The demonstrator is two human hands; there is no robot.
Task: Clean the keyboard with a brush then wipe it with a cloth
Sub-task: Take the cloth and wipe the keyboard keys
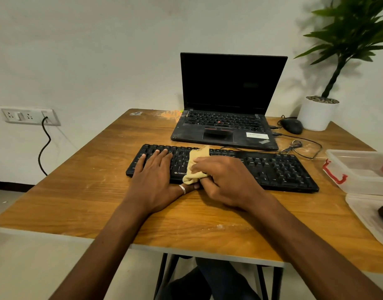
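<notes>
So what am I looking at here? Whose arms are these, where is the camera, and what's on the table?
There is no machine here: these are a person's two bare arms. The single picture comes from a wide-angle camera worn on the person's head, looking forward and down. On the wooden table lies a black keyboard. The left hand rests flat on its left end, apparently steadying it, while the right hand grips a beige cloth pressed on the keys, so this looks like the wiping step. Behind the keyboard stands an open black laptop with a dark screen, with a black mouse and a potted plant to its right. At the right edge sits a clear plastic container with a red latch.
</notes>
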